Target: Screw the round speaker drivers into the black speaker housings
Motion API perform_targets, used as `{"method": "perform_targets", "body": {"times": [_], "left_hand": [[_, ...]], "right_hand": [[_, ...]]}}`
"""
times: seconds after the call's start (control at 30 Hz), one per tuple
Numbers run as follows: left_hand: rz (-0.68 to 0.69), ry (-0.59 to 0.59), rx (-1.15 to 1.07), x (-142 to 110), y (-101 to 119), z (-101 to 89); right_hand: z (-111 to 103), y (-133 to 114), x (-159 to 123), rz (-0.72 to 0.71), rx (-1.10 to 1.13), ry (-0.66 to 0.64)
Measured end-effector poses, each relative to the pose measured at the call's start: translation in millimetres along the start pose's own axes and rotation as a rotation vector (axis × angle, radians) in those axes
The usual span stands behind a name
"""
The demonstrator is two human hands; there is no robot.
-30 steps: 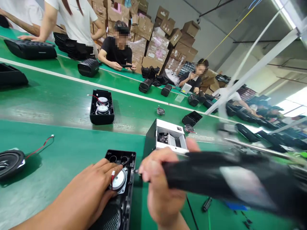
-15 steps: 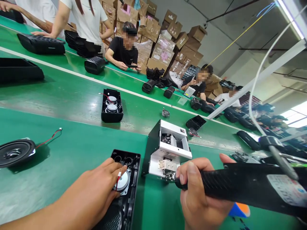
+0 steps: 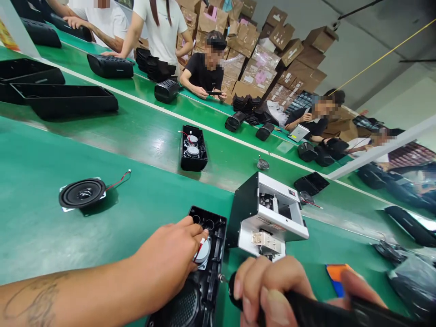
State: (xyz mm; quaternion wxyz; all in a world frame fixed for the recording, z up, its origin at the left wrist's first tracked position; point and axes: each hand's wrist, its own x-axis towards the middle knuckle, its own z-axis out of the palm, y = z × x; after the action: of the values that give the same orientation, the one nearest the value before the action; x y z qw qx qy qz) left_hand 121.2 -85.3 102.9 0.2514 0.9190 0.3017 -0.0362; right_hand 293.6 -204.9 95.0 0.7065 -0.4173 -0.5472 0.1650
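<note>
In the head view, my left hand [image 3: 170, 259] lies over a small silver-backed speaker driver [image 3: 205, 254], its fingers curled round the driver's edge. The driver sits inside a long black speaker housing [image 3: 221, 236], with a red wire and white plug beside my fingertips. A round mesh grille [image 3: 185, 304] shows lower in the housing. My right hand [image 3: 272, 290] is wrapped round a black electric screwdriver [image 3: 313, 311]. Its bit points left, close to the housing's right edge; whether a screw sits on the tip I cannot tell clearly.
A screw feeder machine [image 3: 286, 222] stands right of the housing. A larger speaker driver [image 3: 83, 193] lies at left. Beyond, a conveyor carries an open housing with two drivers [image 3: 194, 154] and black shells [image 3: 75, 100]. Several people sit or stand across it, before stacked cartons [image 3: 245, 41].
My right hand has brought the screwdriver from the screw feeder down and left to the housing's edge. My left hand stays on the driver. The view has turned left.
</note>
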Motion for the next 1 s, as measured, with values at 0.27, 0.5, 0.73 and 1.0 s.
{"method": "perform_targets", "body": {"times": [0.27,0.5,0.73,1.0], "left_hand": [[0.048,0.004,0.039,0.6,-0.3,-0.1],[0.047,-0.010,0.072,2.2,0.2,1.3],[0.058,-0.013,0.108,2.5,5.4,0.4],[0.090,0.013,0.105,2.2,4.4,1.5]], "right_hand": [[42.0,16.6,-9.6,-0.010,-0.052,0.228],[39.0,24.2,-13.8,-0.013,-0.012,0.190],[45.0,30.7,-19.2,-0.064,0.011,0.168],[35.9,39.6,-23.1,-0.010,-0.031,0.148]]}}
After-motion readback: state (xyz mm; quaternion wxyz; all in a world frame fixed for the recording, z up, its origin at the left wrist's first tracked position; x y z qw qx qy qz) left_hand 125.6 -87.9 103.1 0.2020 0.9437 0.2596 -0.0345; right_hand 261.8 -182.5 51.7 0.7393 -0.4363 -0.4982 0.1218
